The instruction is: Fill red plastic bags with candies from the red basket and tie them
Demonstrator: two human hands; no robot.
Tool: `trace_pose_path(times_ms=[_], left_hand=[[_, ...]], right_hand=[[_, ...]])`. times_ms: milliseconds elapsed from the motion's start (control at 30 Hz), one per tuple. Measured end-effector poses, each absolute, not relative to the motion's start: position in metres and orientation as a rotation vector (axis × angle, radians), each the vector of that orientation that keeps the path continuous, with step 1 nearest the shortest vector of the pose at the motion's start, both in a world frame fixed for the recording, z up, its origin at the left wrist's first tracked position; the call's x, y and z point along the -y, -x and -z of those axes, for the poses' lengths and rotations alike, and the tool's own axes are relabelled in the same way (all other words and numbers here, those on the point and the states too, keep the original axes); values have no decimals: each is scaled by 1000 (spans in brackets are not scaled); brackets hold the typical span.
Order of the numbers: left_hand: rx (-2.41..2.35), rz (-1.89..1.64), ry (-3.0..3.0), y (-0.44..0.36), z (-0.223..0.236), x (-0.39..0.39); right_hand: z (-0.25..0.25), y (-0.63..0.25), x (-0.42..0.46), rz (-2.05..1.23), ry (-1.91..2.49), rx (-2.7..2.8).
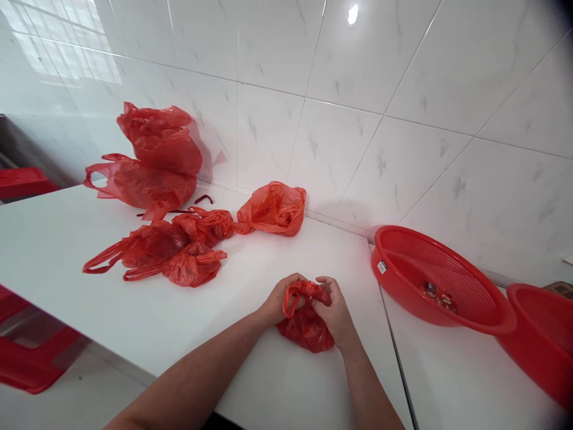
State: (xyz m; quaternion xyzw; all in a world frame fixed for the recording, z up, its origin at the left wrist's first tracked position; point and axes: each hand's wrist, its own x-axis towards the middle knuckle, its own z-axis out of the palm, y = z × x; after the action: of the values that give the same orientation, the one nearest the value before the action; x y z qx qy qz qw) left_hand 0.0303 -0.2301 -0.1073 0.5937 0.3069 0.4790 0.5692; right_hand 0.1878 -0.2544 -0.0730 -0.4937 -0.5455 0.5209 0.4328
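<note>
My left hand and right hand bend in toward each other, closed on the top of a red bag, between five and six o'clock in my view. It's thin, shiny and crinkly.

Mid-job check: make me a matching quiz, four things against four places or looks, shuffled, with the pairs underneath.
Things:
1. Held bag
2. Basket
3. Label
4. Wall

Places or looks:
A. White with grey marks, behind the table
B. Red mesh, small items inside
C. Between left hand and right hand
D. Stuck on the basket's outside

Pairs: 1-C, 2-B, 3-D, 4-A
</note>
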Motion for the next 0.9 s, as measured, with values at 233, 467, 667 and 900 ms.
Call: trace_pose_path(times_ms=[233, 467, 667, 900], left_hand=[[-769, -1158, -1326, -32, 115, 228], [-800, -1145, -1357, -32, 106, 230], [-786, -1082, -1330, -36, 99, 235], [-738, -1116, -1256, -36, 98, 238]], right_hand=[[79, -183, 254, -1255, 1245, 1404], [88, -185, 248, -1171, 1324, 1405], [87, -186, 247, -1027, 1388, 1379], [91, -189, 246, -1091, 1269, 1363]])
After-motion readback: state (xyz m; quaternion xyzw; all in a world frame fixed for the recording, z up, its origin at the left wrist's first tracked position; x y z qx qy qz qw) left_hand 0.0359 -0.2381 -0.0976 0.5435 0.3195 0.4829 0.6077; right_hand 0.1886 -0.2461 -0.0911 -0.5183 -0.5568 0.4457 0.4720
